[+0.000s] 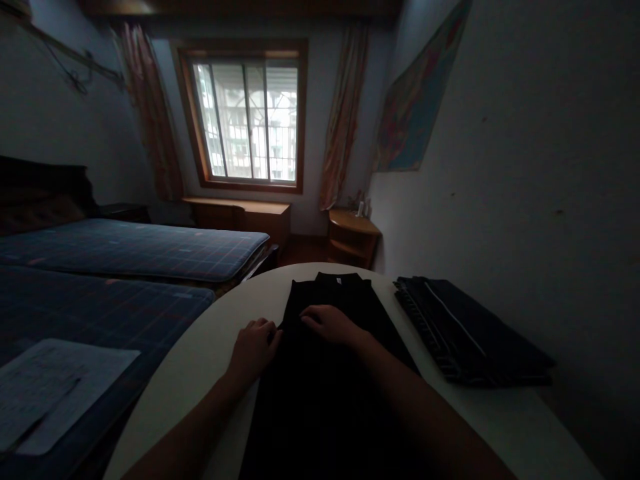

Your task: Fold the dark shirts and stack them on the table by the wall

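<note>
A black garment [350, 300] lies flat along the white round table [210, 347], its collar toward the window. My left hand [255, 350] rests at the garment's left edge with its fingers curled and pinched on the cloth. My right hand [330, 323] lies on top of the garment, fingers bent and pressing down on the fabric close to the left hand. The room is dim, so the fingertips are hard to make out.
A folded stack of dark clothes with a white stripe [465, 333] sits on the table at the right, by the wall. Two blue plaid beds [125, 250] fill the left, with papers [55, 387] on the nearer one. A window [247, 120] and a corner shelf [353, 233] stand beyond.
</note>
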A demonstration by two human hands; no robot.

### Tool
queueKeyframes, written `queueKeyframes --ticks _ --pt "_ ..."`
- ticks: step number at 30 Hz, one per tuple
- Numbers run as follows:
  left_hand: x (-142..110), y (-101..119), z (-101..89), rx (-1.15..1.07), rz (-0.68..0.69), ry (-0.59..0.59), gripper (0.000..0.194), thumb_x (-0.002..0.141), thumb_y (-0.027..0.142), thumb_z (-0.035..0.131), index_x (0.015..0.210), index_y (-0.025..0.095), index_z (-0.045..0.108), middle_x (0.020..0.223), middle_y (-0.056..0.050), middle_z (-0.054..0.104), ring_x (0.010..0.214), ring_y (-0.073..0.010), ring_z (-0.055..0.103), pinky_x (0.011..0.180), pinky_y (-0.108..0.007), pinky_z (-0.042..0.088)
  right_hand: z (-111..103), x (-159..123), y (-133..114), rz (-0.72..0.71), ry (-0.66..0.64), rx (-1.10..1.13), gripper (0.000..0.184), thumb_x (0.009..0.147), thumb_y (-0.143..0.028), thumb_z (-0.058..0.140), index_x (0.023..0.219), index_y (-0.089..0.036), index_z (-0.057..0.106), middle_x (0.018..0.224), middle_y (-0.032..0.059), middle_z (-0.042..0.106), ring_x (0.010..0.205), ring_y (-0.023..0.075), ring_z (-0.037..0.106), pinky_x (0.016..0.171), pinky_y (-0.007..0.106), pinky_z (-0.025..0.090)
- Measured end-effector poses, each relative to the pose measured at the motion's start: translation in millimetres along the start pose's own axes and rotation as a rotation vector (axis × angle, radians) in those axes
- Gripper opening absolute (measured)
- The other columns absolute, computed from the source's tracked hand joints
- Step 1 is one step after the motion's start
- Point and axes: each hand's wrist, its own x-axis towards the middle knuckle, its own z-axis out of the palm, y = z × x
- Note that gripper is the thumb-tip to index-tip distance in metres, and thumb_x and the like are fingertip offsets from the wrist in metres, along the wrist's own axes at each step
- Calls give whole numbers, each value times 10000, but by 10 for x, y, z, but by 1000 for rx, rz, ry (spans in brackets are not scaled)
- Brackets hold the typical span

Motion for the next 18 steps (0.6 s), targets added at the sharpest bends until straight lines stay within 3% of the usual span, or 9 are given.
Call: queueKeyframes --ticks 3,7,13,18 --pt "-9 13 16 -19 13 -1 111 914 259 578 879 198 664 944 -60 666 940 -227 606 844 -328 426 7 303 8 237 83 -23 322 975 -398 477 1185 -227 651 1037 42 741 937 177 684 803 264 472" --pt "-29 16 12 -65 41 -12 108 906 233 582 942 214 682 979 -59 664 962 -229 596 858 -336 424 54 726 65 477 157 -92 392 939 -454 519 1204 -189 631 1175 108 704 1076 222 654 856 298 465" --pt "-30 -16 -13 -125 86 -43 160 884 203 594 991 246 706 1011 -58 660 980 -227 591 875 -342 424 139 1148 127 610 137 -101 555 890 -627 491 1154 -170 661 1176 165 699 1134 301 632 923 417 448" --pt "-4 -35 8 -146 89 -60 169 872 185 588 988 245 695 1015 -55 661 982 -224 586 874 -346 419 258 1290 142 650 120 -103 390 896 -495 527 1059 -190 706 1154 158 710 1154 312 618 979 476 387"
